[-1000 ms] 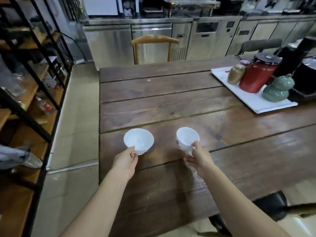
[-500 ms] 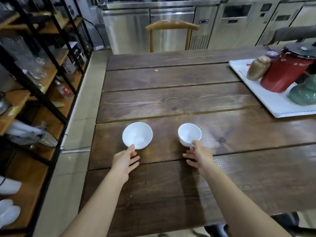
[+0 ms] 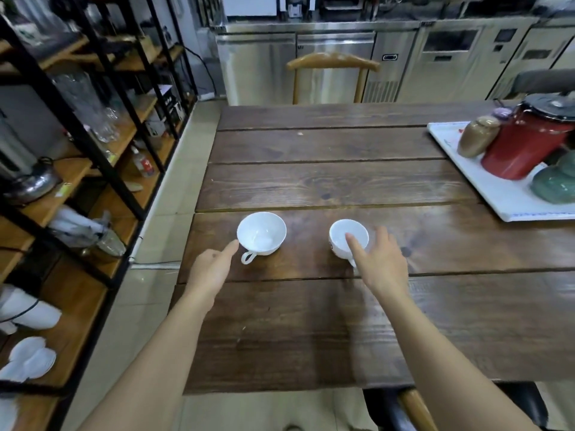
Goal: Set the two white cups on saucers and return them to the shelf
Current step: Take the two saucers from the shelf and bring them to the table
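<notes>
Two white cups stand upright on the dark wooden table (image 3: 326, 181). The left cup (image 3: 262, 233) is wide, with its handle pointing toward me. The right cup (image 3: 345, 236) is narrower and has a red mark on its side. My left hand (image 3: 211, 269) is beside the left cup, its forefinger tip at the cup's left wall, holding nothing. My right hand (image 3: 378, 262) hovers over the right cup's near side with fingers spread, one finger across the rim, hiding its handle. White saucers (image 3: 29, 359) lie on the lower board of the shelf (image 3: 93, 169) at the left.
A white tray (image 3: 497, 194) at the table's right carries a red pot (image 3: 525, 144), a brown jar and a green jar. A wooden chair (image 3: 333, 62) stands at the far end, steel counters behind. The black-framed shelf holds glassware and a metal bowl. A dark stool is near my right.
Both cups were set down on the table and my hands let go. The fingers of both hands have opened and drawn slightly off the cups; the view has come closer.
</notes>
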A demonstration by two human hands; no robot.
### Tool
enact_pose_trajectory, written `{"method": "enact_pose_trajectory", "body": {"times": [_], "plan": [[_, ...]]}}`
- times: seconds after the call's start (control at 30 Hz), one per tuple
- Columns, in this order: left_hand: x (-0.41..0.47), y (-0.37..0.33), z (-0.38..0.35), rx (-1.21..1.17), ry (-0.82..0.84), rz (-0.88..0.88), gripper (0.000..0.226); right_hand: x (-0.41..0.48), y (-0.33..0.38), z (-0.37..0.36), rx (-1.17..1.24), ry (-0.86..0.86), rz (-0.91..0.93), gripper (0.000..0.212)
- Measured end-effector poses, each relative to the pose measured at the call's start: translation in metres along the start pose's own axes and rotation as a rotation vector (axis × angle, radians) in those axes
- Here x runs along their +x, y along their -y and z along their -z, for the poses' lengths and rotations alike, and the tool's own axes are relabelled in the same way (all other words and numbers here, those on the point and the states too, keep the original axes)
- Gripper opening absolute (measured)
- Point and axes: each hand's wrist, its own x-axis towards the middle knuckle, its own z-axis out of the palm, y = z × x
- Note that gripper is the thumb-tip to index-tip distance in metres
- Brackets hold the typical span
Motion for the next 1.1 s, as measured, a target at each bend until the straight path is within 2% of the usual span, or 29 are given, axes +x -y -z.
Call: {"method": "enact_pose_trajectory", "body": {"times": [0.13, 0.27, 0.33, 0.6, 0.73, 0.83, 1.0, 1.1], "plan": [[-0.029, 0.006, 0.045, 0.218, -0.167, -0.240, 0.069, -0.039, 0.055, -0.006, -0.073, 0.037, 0.339, 0.074], [-0.063, 0.040, 0.115, 0.420, -0.386, -0.493, 0.070, -0.102, 0.109, -0.034, -0.117, 0.144, 0.623, 0.080], [-0.080, 0.069, 0.158, 0.479, -0.471, -0.511, 0.071, -0.141, 0.137, -0.050, -0.120, 0.235, 0.728, 0.080], [-0.182, 0.219, 0.346, 0.502, -0.766, -0.265, 0.082, -0.341, 0.250, -0.114, -0.098, 0.416, 1.152, 0.090], [-0.242, 0.287, 0.422, 0.518, -0.919, -0.107, 0.071, -0.447, 0.296, -0.145, -0.042, 0.476, 1.343, 0.089], [-0.284, 0.327, 0.465, 0.516, -1.013, 0.005, 0.073, -0.516, 0.328, -0.158, -0.026, 0.600, 1.462, 0.080], [-0.338, 0.379, 0.521, 0.468, -1.183, 0.151, 0.072, -0.613, 0.370, -0.180, 0.010, 0.690, 1.656, 0.083], [-0.357, 0.405, 0.545, 0.423, -1.298, 0.226, 0.070, -0.663, 0.393, -0.195, 0.046, 0.809, 1.722, 0.083]]}}
